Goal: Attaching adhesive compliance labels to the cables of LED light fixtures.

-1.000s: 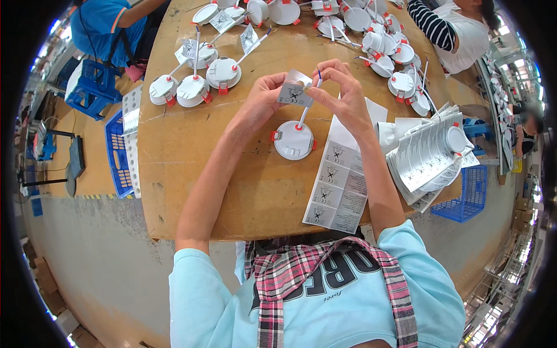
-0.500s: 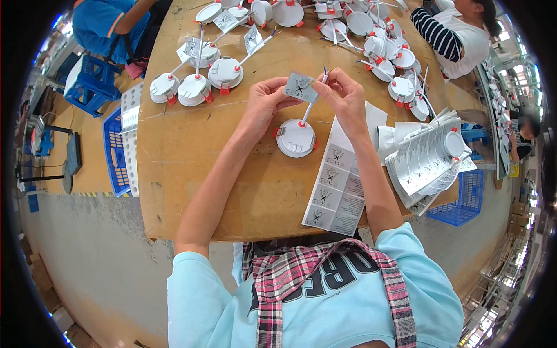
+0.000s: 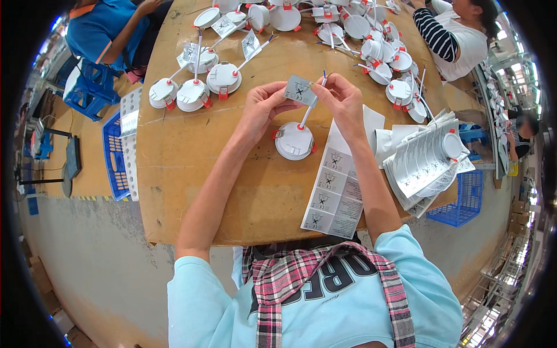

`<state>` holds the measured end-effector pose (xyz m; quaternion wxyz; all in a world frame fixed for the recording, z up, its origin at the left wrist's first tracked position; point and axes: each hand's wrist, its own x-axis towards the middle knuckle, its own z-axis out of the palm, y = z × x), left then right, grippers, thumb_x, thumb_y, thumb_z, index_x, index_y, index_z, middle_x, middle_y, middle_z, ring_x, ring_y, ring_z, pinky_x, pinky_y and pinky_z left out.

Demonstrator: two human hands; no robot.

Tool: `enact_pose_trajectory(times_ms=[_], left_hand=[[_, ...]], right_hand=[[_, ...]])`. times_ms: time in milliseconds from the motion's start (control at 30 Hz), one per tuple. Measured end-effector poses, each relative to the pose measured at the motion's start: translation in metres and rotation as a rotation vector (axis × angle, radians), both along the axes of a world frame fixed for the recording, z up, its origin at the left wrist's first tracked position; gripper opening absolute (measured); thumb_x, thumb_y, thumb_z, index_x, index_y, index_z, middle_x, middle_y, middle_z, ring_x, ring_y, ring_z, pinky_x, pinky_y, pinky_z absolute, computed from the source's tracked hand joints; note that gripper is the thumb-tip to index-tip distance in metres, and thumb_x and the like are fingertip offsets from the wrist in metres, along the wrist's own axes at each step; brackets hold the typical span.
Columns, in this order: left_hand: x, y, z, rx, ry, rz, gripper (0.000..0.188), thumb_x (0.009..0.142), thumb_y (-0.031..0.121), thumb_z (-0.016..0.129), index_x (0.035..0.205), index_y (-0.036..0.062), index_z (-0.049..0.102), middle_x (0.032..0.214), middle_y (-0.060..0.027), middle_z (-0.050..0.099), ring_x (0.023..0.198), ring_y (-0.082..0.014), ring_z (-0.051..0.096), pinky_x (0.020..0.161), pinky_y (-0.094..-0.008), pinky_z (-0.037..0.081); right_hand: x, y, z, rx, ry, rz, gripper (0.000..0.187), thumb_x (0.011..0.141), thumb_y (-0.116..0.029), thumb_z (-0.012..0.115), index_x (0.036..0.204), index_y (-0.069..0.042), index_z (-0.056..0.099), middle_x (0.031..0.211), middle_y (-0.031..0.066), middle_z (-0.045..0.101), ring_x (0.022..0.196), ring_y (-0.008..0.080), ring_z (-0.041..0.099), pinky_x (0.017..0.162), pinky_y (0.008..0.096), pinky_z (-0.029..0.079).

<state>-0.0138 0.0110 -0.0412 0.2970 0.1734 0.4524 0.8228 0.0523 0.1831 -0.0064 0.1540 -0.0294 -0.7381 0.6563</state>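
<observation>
My left hand (image 3: 261, 111) pinches the left edge of a small silver printed label (image 3: 299, 90) between thumb and fingers. My right hand (image 3: 343, 105) is closed on the white cable (image 3: 309, 110) of a round downlight, close to its bare wire ends, with the thumb at the label's right edge. The label stands against the cable. Below my hands the downlight (image 3: 293, 141) lies on the table, its back with red clips facing up. Under my right forearm lies a sheet of labels (image 3: 332, 191).
Downlights with labelled cables (image 3: 224, 79) stand at the far left; a heap of downlights (image 3: 380, 49) fills the far right. A stack of label sheets (image 3: 419, 165) lies at right, a downlight (image 3: 452, 145) on it. Blue baskets (image 3: 115, 156) flank the table (image 3: 191, 145). Co-workers sit on both far sides.
The label has tilted slightly against the cable; both hands keep their hold. At the far left the co-worker in blue has shifted a little. The whole view has moved slightly.
</observation>
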Motion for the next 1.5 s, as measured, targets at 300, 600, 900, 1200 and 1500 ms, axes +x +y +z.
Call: enact_pose_trajectory(times_ms=[300,600,900,1200,1500], left_hand=[[0.003,-0.004,0.012,-0.038,0.052,-0.023,0.031,0.094,0.014,0.051,0.115,-0.0071,0.057,0.109,-0.0164,0.063,0.098,-0.0243,0.064,0.091,-0.0355,0.051],[0.005,-0.006,0.018,-0.049,0.066,-0.039,0.033,0.094,0.014,0.051,0.117,-0.0084,0.055,0.110,-0.0170,0.062,0.099,-0.0249,0.063,0.093,-0.0362,0.050],[0.004,-0.005,0.019,-0.036,0.041,-0.046,0.033,0.092,0.010,0.049,0.118,-0.0091,0.054,0.111,-0.0181,0.062,0.102,-0.0262,0.062,0.095,-0.0375,0.049],[0.006,-0.005,0.024,-0.057,0.068,-0.042,0.033,0.091,0.007,0.048,0.119,-0.0097,0.053,0.111,-0.0184,0.062,0.102,-0.0260,0.062,0.095,-0.0365,0.048],[0.008,-0.004,0.030,-0.113,0.143,-0.010,0.035,0.088,0.006,0.048,0.119,-0.0100,0.053,0.110,-0.0181,0.062,0.101,-0.0240,0.063,0.096,-0.0359,0.048]], right_hand=[[0.002,-0.003,0.006,-0.021,0.004,-0.006,0.016,0.084,-0.015,0.068,0.085,-0.001,0.062,0.078,0.0027,0.064,0.073,0.0067,0.058,0.069,0.0226,0.046],[0.000,-0.002,0.002,-0.022,0.002,-0.023,0.014,0.084,-0.014,0.067,0.084,-0.001,0.061,0.074,0.0012,0.063,0.070,0.0056,0.057,0.065,0.0215,0.045],[0.000,-0.002,0.001,-0.012,0.001,-0.043,0.015,0.084,-0.016,0.066,0.082,-0.002,0.061,0.071,-0.0002,0.061,0.066,0.0042,0.054,0.060,0.0207,0.041],[0.001,-0.003,0.003,-0.014,-0.003,-0.054,0.016,0.084,-0.016,0.066,0.081,-0.002,0.060,0.070,-0.0003,0.061,0.066,0.0043,0.053,0.059,0.0209,0.041],[0.000,0.002,0.004,0.008,-0.017,-0.026,0.016,0.084,-0.016,0.067,0.081,-0.002,0.060,0.071,0.0001,0.061,0.067,0.0051,0.055,0.061,0.0216,0.043]])
